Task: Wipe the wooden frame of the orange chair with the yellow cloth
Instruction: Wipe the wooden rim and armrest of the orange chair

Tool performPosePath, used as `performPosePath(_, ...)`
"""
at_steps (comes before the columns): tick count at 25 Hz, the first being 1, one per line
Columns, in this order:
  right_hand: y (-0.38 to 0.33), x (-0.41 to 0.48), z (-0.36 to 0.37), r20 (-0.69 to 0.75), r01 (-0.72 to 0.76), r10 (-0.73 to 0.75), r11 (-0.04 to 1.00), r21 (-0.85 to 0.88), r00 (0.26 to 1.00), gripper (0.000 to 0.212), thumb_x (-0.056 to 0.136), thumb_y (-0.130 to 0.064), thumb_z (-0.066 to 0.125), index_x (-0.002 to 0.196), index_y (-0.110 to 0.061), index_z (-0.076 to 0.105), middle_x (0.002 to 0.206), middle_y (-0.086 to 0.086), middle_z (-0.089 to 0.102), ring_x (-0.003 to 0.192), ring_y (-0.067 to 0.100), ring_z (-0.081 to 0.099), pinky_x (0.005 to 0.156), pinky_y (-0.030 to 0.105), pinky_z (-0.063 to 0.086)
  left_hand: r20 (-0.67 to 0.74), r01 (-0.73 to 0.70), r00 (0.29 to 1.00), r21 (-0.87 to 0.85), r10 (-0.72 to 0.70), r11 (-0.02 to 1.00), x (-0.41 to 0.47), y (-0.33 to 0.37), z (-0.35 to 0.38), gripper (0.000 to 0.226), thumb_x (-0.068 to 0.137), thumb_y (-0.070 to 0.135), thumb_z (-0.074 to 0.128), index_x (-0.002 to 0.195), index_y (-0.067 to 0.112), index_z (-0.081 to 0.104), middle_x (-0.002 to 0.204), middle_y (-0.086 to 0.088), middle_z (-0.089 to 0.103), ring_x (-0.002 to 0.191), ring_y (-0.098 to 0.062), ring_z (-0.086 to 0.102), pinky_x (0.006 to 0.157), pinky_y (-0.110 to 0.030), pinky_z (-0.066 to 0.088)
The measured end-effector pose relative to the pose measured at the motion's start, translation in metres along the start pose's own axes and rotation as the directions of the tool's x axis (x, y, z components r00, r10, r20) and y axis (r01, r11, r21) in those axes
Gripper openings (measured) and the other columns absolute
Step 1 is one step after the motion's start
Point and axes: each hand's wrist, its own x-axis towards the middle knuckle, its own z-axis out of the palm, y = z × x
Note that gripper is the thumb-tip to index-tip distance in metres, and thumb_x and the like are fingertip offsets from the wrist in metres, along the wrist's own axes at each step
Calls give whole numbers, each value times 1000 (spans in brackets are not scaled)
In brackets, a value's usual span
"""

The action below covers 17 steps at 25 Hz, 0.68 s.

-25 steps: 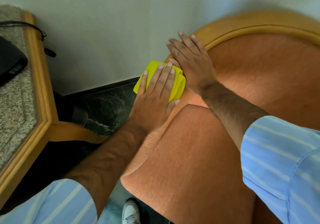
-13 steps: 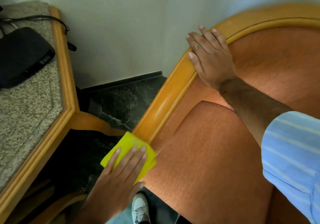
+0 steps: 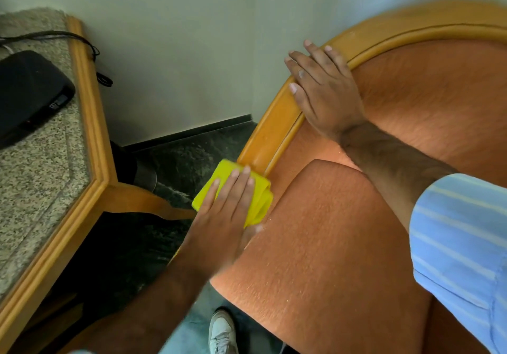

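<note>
A: Where's the cloth (image 3: 238, 192)?

B: Pressed flat under the left hand (image 3: 223, 220), on the frame (image 3: 270, 131), at 7 o'clock from the right hand (image 3: 325, 91). Folded into a thick yellow pad, edges showing at 10 and 3 o'clock of the fingers (image 3: 233, 191).

A: Fingers on it?

B: Straight, close together, laid over the top, tips pointing to 12 o'clock and stopping short of the far edge. Thumb tucked at 4 o'clock, blurred, against the cushion (image 3: 326, 244). No pinching; palm weight only.

A: And the other hand?

B: Resting palm down on the frame's curve, well apart from the cloth. Fingers slightly spread, hooked over the outer rim toward 11 o'clock, holding nothing but wood.

A: Round about?

B: Table (image 3: 46, 167) at 9 o'clock, stone top, wooden edging, a black box (image 3: 30, 90) with a cable (image 3: 82, 41) on it. White shoe (image 3: 222, 331) at 6 o'clock on the dark floor (image 3: 192, 156). Striped blue sleeve (image 3: 461, 246) at 4 o'clock.
</note>
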Motion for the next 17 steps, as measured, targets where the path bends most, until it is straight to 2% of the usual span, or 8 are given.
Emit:
performPosePath(5,2,-1,3,-26,22,-22,1000,-11,999,52,114,-37,21,155,-14,44,160,3,49,157,24,33,129,46,23,-124,3,992,-75,-12,997,100,4,-24,84,107,59,32,162,-1,16,173,-19,13,161,-33,10,129,-54,20)
performPosePath(9,3,-1,7,-59,18,-19,1000,-10,998,51,114,-37,22,153,-14,46,159,3,51,156,25,35,129,47,25,-164,-2,986,-91,-13,996,136,7,-39,82,107,59,30,163,0,15,174,-17,14,162,-31,10,129,-52,17)
performPosePath(13,2,-2,5,-56,18,-18,1000,-2,998,51,114,-36,22,154,-14,45,159,3,51,156,24,35,128,48,25,-161,17,986,-95,-32,995,114,9,-28,81,107,59,31,163,2,15,174,-15,14,162,-30,9,130,-52,18)
performPosePath(17,1,0,7,-60,17,-16,1000,19,998,51,114,-36,21,154,-14,43,158,5,51,155,25,35,129,48,24,-78,37,996,-27,-39,999,41,6,0,81,108,60,29,163,1,17,174,-17,14,162,-31,11,128,-55,23)
